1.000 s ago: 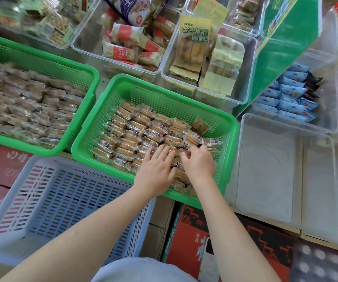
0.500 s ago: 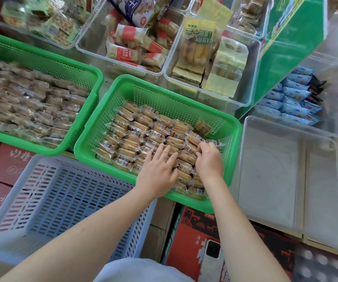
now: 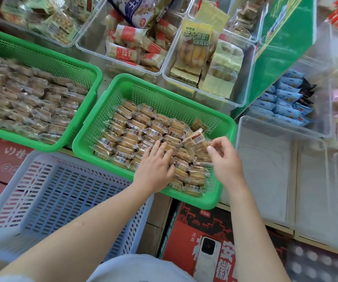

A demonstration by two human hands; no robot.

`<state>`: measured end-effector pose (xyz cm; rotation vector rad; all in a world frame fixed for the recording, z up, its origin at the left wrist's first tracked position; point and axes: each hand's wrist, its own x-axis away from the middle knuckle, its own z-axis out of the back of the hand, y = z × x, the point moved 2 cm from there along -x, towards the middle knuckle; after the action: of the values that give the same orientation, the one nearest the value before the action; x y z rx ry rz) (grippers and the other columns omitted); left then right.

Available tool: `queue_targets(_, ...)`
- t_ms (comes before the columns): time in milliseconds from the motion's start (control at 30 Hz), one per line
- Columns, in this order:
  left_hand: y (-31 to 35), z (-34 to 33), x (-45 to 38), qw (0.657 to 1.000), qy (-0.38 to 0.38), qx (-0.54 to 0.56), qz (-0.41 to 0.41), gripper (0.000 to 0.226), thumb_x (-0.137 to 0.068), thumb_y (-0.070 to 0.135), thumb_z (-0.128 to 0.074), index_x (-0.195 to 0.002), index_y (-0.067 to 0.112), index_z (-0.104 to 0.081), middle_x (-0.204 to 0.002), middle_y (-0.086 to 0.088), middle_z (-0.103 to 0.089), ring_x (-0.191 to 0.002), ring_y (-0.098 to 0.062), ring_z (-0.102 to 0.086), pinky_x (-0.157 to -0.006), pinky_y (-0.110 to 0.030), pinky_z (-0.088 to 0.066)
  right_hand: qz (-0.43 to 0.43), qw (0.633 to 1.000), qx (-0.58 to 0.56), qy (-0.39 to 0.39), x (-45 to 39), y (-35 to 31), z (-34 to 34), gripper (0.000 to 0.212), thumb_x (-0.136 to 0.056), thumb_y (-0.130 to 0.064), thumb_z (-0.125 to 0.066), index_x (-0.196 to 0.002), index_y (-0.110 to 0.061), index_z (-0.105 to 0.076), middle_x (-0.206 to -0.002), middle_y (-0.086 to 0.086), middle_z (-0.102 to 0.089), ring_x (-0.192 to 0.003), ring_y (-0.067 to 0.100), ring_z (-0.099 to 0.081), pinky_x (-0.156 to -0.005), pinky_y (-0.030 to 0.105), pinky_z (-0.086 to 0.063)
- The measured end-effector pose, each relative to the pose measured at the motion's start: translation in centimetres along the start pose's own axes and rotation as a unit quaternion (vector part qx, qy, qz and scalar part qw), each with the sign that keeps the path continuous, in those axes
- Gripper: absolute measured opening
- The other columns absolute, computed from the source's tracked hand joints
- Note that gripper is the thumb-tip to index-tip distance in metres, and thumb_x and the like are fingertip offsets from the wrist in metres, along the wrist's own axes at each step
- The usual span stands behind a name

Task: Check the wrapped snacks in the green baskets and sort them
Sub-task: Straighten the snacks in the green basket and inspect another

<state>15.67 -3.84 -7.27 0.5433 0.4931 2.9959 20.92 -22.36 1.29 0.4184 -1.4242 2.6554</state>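
Note:
The middle green basket (image 3: 164, 98) holds several rows of clear-wrapped brown snacks (image 3: 135, 127). My left hand (image 3: 154, 169) lies flat on the snacks near the basket's front, fingers straight and spread. Just right of it, my right hand (image 3: 225, 159) is raised over the basket's right side. Its thumb and fingers pinch the clear wrapper edge of one snack (image 3: 194, 139), which tilts up out of the pile. A second green basket (image 3: 41, 58) at the left is full of similar wrapped snacks, blurred.
A pale blue slotted basket (image 3: 62, 190) stands empty at the front left. Empty clear bins (image 3: 266, 169) are at the right, and clear bins with other packets (image 3: 204, 58) line the back. Red cartons (image 3: 194, 231) and a phone (image 3: 208, 253) lie below.
My right hand has lifted off the pile and moved right, pulling one snack up by its wrapper. My left hand stays flat on the snacks.

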Motion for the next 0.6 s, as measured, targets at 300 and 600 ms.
queue_targets(300,3.8,5.9,4.8,0.718,-0.005,0.672,0.183,0.043,-0.108,0.046,-0.034,-0.113,0.018,-0.066,-0.102,-0.006,-0.075,-0.095,-0.022,-0.072,-0.081,-0.043,-0.061,-0.11,0.945,-0.307,-0.03,5.0,-0.6,0.3,0.014,-0.102,0.003,-0.042,-0.094,-0.009,-0.045,-0.095,0.022,-0.072,-0.081,0.03,-0.073,-0.069,0.035,-0.061)
queue_targets(600,2.4,8.0,7.5,0.708,-0.049,0.702,0.063,0.032,-0.089,0.005,-0.072,-0.116,0.02,-0.067,-0.103,-0.002,-0.078,-0.092,-0.017,-0.073,-0.079,-0.029,-0.06,-0.117,0.954,-0.246,-0.124,7.4,-1.8,-1.3,0.032,-0.105,-0.041,-0.044,-0.111,-0.018,-0.065,-0.095,0.004,-0.072,-0.079,0.014,-0.066,-0.06,0.029,-0.048)
